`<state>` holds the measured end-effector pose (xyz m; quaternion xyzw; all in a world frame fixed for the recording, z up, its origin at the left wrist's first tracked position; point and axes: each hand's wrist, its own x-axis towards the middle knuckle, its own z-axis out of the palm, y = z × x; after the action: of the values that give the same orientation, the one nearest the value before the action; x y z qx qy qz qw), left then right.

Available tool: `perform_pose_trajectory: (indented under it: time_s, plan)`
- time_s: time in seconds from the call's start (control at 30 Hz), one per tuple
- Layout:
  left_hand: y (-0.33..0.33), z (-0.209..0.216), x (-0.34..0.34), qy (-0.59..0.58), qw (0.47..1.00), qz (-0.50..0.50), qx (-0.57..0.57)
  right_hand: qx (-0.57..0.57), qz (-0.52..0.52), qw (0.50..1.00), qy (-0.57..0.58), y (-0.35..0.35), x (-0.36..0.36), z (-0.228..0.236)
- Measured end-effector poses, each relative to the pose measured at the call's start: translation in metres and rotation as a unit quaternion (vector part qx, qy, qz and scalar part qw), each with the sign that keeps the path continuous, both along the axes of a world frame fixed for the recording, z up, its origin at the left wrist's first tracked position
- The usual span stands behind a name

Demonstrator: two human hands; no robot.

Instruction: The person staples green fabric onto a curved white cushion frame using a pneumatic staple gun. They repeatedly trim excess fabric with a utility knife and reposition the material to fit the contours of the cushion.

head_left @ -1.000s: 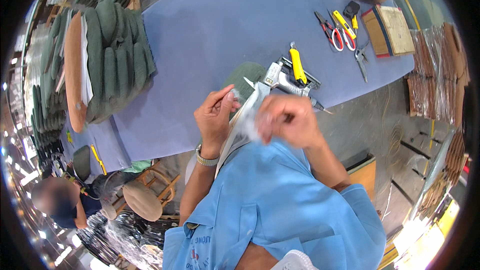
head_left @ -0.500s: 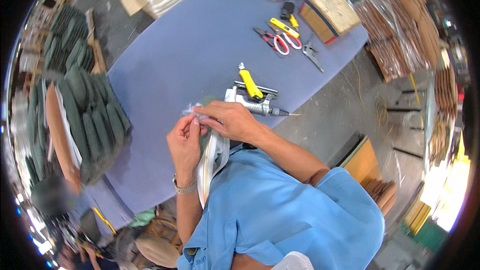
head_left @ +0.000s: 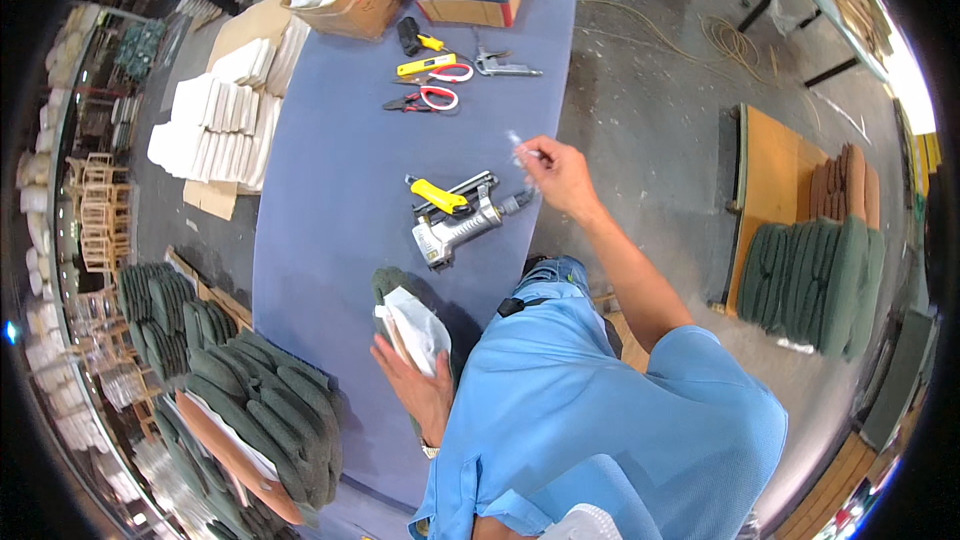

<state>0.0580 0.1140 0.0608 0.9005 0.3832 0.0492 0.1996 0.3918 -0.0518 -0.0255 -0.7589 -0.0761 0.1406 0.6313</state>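
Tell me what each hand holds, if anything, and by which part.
Right hand pinches a whitish scrap; which part is too blurred. Left hand touches the white piece at its edge; a grip can't be told.

Table (head_left: 340, 140): bright and evenly lit before you, shadowed near your left hand (head_left: 422, 388).
Right fingers (head_left: 540, 153): softened by slight blur as you look down.
Upper-right rim: white glare washes out your view.
Edges: fisheye bends your table, then fades to black.
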Motion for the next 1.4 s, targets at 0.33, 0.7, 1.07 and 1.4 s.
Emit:
perform_pose_trajectory:
  time_s: [0.33,0.7,1.07,1.4]
  plan:
    - [0.034,0.022,-0.106,-0.039,0.989,0.097,-0.104,0.009,0.076,0.996,0.038,-0.024,-0.109,-0.033]
    - [-0.053,0.020,-0.167,-0.677,0.501,0.328,-0.428,0.029,0.680,0.711,-0.175,0.128,-0.318,0.127]
    - [-0.163,-0.084,-0.261,-0.750,0.278,0.539,-0.263,-0.093,0.897,0.253,-0.350,0.143,-0.500,0.069]
    - [-0.320,-0.361,-0.213,-0.477,0.037,0.850,-0.220,-0.179,0.921,0.254,-0.234,0.158,-0.470,0.082]
